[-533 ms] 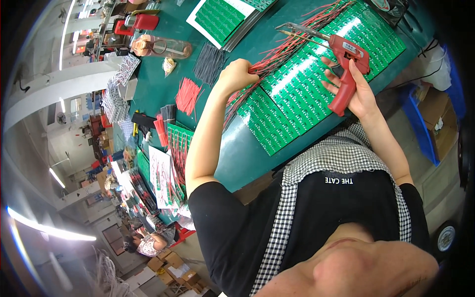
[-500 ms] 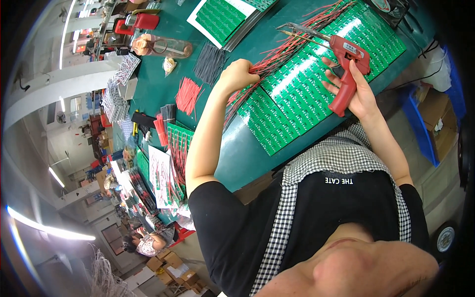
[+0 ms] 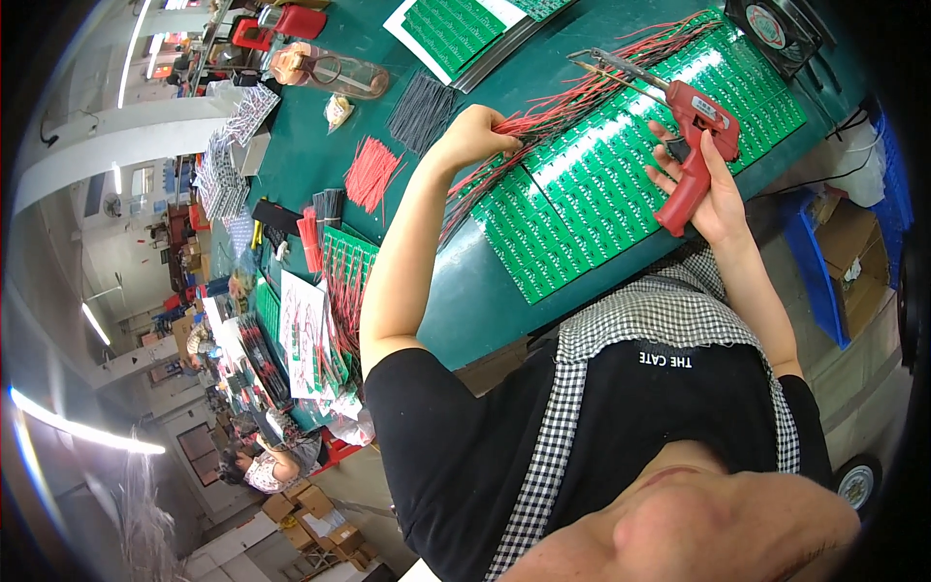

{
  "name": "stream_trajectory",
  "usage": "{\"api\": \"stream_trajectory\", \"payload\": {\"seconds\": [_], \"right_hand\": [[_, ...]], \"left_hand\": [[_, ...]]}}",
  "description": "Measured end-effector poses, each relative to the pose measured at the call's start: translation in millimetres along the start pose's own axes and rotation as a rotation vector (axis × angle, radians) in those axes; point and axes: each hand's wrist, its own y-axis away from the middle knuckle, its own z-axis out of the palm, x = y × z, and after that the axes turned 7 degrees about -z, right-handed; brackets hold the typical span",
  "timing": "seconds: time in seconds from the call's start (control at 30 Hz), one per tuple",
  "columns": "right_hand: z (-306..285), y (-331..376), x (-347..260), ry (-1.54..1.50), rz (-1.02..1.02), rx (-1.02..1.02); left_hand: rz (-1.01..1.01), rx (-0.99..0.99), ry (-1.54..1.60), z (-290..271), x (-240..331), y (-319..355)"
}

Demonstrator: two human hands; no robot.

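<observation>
My right hand [image 3: 720, 199] holds a red soldering gun [image 3: 694, 160] by its grip, with the thumb across it and some fingers loosely apart. The gun's long metal tip points left over a panel of green circuit boards [image 3: 601, 189]. Along the panel's far edge runs a long row of red and black wires [image 3: 562, 114]. My left hand [image 3: 475, 141] is closed on the wires near the left end of that row, its fingertips partly hidden among them.
Loose red wires [image 3: 371, 175] and black wires [image 3: 422, 112] lie left of the panel. Beyond are a stack of green boards [image 3: 451, 34], a clear bottle [image 3: 335, 73] and a small fan [image 3: 766, 27]. A blue bin [image 3: 819, 267] stands at right; another person [image 3: 272, 466] sits at far left.
The view has shifted slightly. My left hand stays closed at the wires, and my right hand still holds the soldering gun above the panel in nearly the same pose.
</observation>
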Motion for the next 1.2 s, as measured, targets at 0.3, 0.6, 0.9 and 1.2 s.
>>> {"api": "stream_trajectory", "payload": {"seconds": [0.3,0.6,0.9,1.2], "right_hand": [[0.7,-1.5,0.0,0.001,0.010,0.009],[-1.6,-1.4,1.1,0.001,0.019,0.031],[-1.7,-1.3,0.8,-0.020,0.022,0.028],[0.7,-2.5,1.9,-0.006,0.018,0.039]], "left_hand": [[-0.104,0.187,-0.273,10.8,11.2,7.6],[0.070,0.167,-0.490,7.9,16.1,9.9],[0.145,0.148,-0.457,6.5,12.8,8.3],[0.175,0.102,-0.323,6.7,-2.0,1.1]]}}
